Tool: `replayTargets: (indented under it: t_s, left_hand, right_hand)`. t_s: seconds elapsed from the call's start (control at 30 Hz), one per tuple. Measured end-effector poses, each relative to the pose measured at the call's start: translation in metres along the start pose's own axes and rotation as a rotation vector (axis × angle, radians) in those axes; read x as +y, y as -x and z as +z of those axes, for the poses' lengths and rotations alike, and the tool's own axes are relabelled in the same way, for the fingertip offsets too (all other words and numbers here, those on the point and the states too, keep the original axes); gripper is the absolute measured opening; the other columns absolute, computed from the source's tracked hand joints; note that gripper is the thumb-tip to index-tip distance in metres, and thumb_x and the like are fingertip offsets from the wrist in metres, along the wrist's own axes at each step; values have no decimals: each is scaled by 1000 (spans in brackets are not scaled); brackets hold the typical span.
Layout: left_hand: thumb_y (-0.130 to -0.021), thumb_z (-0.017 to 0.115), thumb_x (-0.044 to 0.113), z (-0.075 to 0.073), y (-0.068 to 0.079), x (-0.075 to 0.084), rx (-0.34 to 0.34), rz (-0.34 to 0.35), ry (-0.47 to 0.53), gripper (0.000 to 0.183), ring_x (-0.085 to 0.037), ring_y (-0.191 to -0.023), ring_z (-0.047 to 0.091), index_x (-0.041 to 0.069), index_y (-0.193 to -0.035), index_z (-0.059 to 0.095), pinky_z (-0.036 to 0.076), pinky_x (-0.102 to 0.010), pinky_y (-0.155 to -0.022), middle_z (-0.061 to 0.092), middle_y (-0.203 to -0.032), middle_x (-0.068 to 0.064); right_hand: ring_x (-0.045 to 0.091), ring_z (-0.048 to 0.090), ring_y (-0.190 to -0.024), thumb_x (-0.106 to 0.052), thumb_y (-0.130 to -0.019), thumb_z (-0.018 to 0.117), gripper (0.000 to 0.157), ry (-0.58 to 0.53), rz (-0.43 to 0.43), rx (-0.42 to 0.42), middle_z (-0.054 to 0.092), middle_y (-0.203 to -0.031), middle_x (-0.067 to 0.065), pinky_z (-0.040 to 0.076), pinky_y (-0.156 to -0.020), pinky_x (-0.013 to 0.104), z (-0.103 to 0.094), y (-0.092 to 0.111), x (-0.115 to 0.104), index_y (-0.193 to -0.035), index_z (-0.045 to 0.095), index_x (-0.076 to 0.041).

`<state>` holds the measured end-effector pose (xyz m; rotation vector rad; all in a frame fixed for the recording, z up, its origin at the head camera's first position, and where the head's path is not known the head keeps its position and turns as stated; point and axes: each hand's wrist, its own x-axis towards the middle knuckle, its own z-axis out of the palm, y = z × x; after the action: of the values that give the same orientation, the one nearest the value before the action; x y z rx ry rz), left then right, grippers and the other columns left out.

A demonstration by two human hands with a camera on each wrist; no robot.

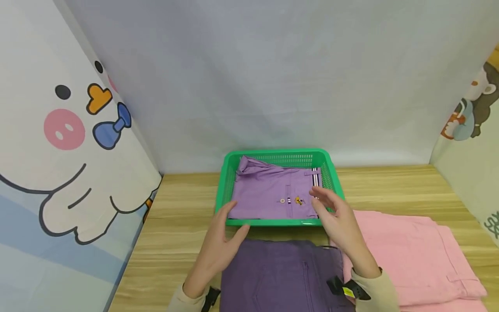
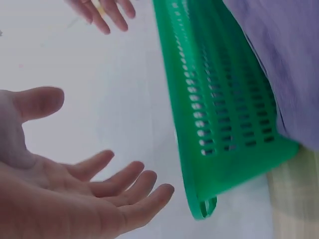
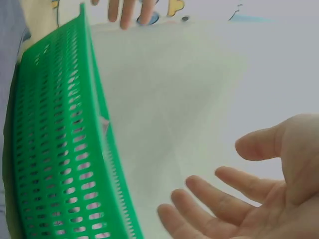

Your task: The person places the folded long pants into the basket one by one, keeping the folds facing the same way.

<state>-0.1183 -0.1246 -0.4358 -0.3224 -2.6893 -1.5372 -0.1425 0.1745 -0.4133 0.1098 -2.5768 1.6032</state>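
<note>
A green plastic basket point(image 1: 269, 222) with perforated walls stands on the wooden table, and folded lilac trousers point(image 1: 263, 190) lie inside it. Over the basket's front left corner hovers my left hand point(image 1: 218, 245), fingers spread and holding nothing. My right hand point(image 1: 337, 216) is above the front right corner, its fingers slightly bent with nothing in them. In the left wrist view, the left hand point(image 2: 99, 194) is apart from the basket wall point(image 2: 214, 169). The right wrist view shows a gap between the right hand point(image 3: 249, 199) and the basket point(image 3: 65, 144).
Folded dark purple trousers point(image 1: 280, 277) lie in front of the basket, partly under my forearms. To their right are folded pink trousers point(image 1: 409, 255), with more pink cloth beneath. A pale curtain point(image 1: 265, 86) hangs behind the wooden table point(image 1: 183, 203); a cartoon-printed sheet point(image 1: 58, 173) hangs at left.
</note>
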Motion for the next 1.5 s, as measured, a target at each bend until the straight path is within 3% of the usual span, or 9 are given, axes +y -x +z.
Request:
replayTargets:
  t_s: [0.07,0.2,0.33,0.5,0.67,0.83,1.1,1.2,1.5]
  left_hand:
    - [-107,66,30,-1,8,4,-4,-21,72,72,-42,-163,22,15,-167,30,23,-74,-126,28,-174,-15]
    - [-105,67,26,-3,23,12,5,-58,231,72,-41,-165,16,16,-166,31,14,-73,-128,26,-175,-15]
    - [-105,68,25,-4,38,19,15,-100,325,67,-45,-163,19,20,-164,37,16,-74,-127,30,-174,-15]
    - [-105,68,26,-3,51,19,-13,-125,335,63,-60,-153,30,19,-161,42,32,-80,-116,34,-171,-18]
    - [-105,67,19,1,54,9,-35,-124,384,59,-49,-158,30,10,-159,45,33,-73,-121,40,-169,-17]
    - [-103,69,24,1,57,-3,-53,-205,350,58,-45,-158,30,11,-156,48,32,-71,-123,43,-166,-18]
    - [-104,68,29,5,63,-31,-135,-320,243,74,-56,-157,22,-3,-161,34,29,-77,-120,30,-168,-30]
    - [-104,68,29,7,66,-42,-151,-339,234,78,-58,-156,22,-8,-161,30,35,-74,-118,27,-167,-35]
    - [-104,67,35,7,69,-59,-208,-435,277,90,-57,-140,49,-9,-164,17,57,-60,-101,26,-166,-40]
  right_hand:
    - [26,63,-137,-30,-112,57,44,-3,5,-15,67,-147,9,49,-98,16,-4,9,-4,-150,59,-9]
    - [11,70,-118,-26,-112,57,38,-19,25,-14,73,-137,12,56,-88,21,-8,26,-7,-144,64,-9]
    - [3,69,-108,-26,-111,59,34,10,59,-18,76,-129,10,59,-85,25,-6,37,-7,-139,68,-10]
    - [17,71,-114,-35,-109,61,39,153,101,-128,77,-125,4,57,-94,35,-9,46,-7,-143,67,-15]
    - [28,71,-119,-40,-107,64,49,254,116,-274,73,-135,9,59,-97,50,-9,55,2,-148,62,-13]
    - [36,67,-129,-46,-106,62,56,289,175,-322,67,-146,14,56,-101,59,-3,62,13,-151,59,-13]
    - [45,53,-145,-43,-107,62,62,361,190,-264,61,-152,20,42,-117,66,3,69,28,-152,56,-2]
    - [48,49,-148,-44,-107,61,67,373,228,-237,56,-156,26,39,-119,67,5,71,34,-155,50,3]
    - [52,64,-125,-46,-106,60,69,546,312,-157,68,-135,29,52,-99,67,6,82,56,-152,50,4]
